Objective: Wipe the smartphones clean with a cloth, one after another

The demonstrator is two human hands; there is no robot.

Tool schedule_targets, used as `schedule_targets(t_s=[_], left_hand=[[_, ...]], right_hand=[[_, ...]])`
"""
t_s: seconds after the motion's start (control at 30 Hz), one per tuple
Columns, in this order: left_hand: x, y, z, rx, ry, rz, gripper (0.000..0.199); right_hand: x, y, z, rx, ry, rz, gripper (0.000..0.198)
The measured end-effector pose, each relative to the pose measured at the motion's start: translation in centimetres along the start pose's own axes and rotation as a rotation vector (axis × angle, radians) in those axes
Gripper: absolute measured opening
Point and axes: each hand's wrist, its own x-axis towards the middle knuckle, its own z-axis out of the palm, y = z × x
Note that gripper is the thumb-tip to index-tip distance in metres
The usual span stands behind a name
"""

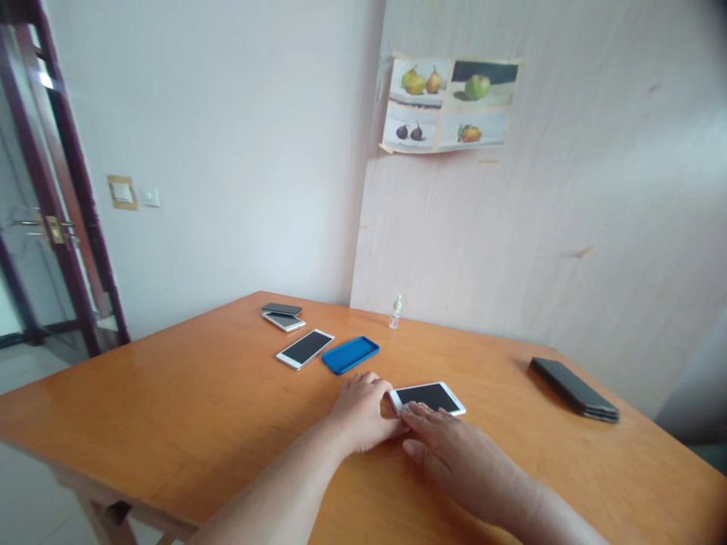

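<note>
Phone point(435, 397), white-framed, lies screen up on the wooden table point(227, 409), right at your fingers. Your left hand point(360, 412) curves at its left end, thumb and fingers apart; can't tell if they pinch the edge. Your right hand point(451, 446) lies flattish, fingers extended over the near left corner, not visibly gripping. Handling, my guess: light, stiff, slick glass, screen could crack if dropped. Best hold: the long side edges, thumb opposite fingers, off the glass. Hidden: near left corner under your right fingers, left thumb tip too, plus the phone's underside. Whitish patch by your right fingertips: bezel or something loose, unclear. Both forearms cut off at the bottom. Small bottle point(396, 312): label unreadable.
</note>
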Motion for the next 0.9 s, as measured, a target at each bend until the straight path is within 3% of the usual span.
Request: schedule_targets(t_s=[0.2,0.3,0.47,0.53,0.73,0.9], left_hand=[[0.1,0.1,-0.2,0.006,-0.026,-0.006,0.047],[0.1,0.1,-0.2,0.006,-0.026,-0.008,0.047],[0.0,0.1,-0.2,0.002,-0.018,-0.011,0.046],[0.0,0.0,-0.2,0.002,-0.018,-0.014,0.046],[0.1,0.0,-0.2,0.011,-0.030,-0.015,0.048],[0.1,0.0,-0.1,0.003,-0.017,-0.016,0.050]], right_hand=[[0.1,3.0,-0.2,-0.161,0.027,0.320,0.046],[0.0,2.2,-0.2,-0.152,0.027,0.274,0.044],[-0.8,-0.4,-0.6,-0.016,-0.052,0.055,0.048],[-0.9,0.1,-0.6,-0.007,-0.065,0.080,0.051],[-0.5,3.5,-0.4,-0.133,-0.012,0.333,0.053],[-0.9,0.8,-0.4,-0.072,-0.018,0.212,0.053]])
